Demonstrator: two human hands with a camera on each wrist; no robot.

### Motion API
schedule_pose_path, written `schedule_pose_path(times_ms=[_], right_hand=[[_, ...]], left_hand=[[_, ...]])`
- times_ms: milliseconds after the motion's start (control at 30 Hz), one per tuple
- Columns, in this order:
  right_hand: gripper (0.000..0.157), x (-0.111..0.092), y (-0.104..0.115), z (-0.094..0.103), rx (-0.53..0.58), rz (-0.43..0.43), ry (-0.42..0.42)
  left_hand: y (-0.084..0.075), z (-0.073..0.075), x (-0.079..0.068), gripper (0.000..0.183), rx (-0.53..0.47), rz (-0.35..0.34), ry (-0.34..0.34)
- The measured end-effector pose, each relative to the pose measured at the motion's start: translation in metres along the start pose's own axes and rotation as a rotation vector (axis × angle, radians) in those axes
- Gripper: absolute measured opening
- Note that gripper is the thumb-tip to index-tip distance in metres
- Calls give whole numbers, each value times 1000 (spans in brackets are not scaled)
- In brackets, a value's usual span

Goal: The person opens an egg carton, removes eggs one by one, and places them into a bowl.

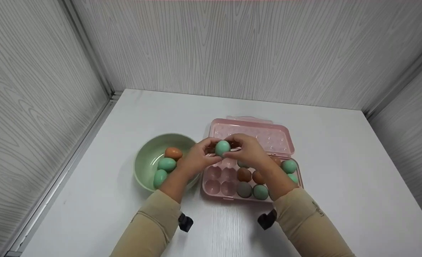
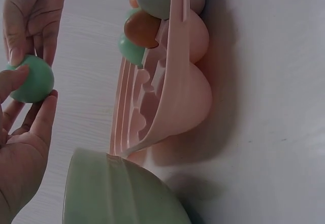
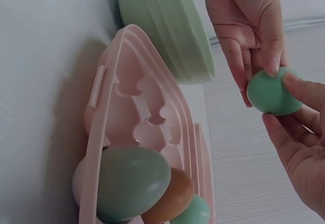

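Between both hands, above the pink egg carton (image 1: 216,195), is a green egg (image 1: 223,147). The left hand (image 1: 196,159) pinches it from the left with thumb and fingers. From the other side the right hand (image 1: 248,152) grips the same egg, its thumb on the near face. In the left wrist view the egg (image 2: 34,80) shows fingertips of both hands on its surface. The carton lies with its lid (image 1: 268,134) folded back. Green, brown and greyish eggs, such as a brown egg (image 1: 244,175), fill its right part; several cups (image 1: 212,186) at its left end are bare.
A light green bowl (image 1: 141,160) stands left of the carton, close to its end. Inside are a brown egg (image 1: 173,153), a green egg (image 1: 167,164) and others, partly hidden by the left arm. Grey wood-grain panels (image 1: 232,50) border the white table (image 1: 339,160).
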State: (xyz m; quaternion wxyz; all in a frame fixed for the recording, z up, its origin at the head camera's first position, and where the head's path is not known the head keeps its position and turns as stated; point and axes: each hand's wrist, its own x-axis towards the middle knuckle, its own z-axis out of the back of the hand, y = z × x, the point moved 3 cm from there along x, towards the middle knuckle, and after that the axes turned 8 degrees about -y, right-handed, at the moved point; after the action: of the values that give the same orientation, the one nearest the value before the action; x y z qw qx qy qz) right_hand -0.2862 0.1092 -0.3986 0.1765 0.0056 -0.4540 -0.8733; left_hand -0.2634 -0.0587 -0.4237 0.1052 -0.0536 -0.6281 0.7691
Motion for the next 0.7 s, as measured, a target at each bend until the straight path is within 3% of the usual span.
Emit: schedule_pose_path(times_ms=[200, 300, 533, 700], right_hand=[[34, 0, 1, 0, 6, -27, -11], [35, -1, 1, 0, 14, -53, -11], [33, -2, 3, 2, 76, -58, -11], [30, -3, -1, 6, 98, -91, -24]], left_hand=[[-24, -2, -9, 48, 30, -48, -12], [-29, -4, -11, 48, 38, -67, -28], [-2, -1, 1, 48, 26, -44, -54], [4, 7, 4, 47, 76, -21, -105]])
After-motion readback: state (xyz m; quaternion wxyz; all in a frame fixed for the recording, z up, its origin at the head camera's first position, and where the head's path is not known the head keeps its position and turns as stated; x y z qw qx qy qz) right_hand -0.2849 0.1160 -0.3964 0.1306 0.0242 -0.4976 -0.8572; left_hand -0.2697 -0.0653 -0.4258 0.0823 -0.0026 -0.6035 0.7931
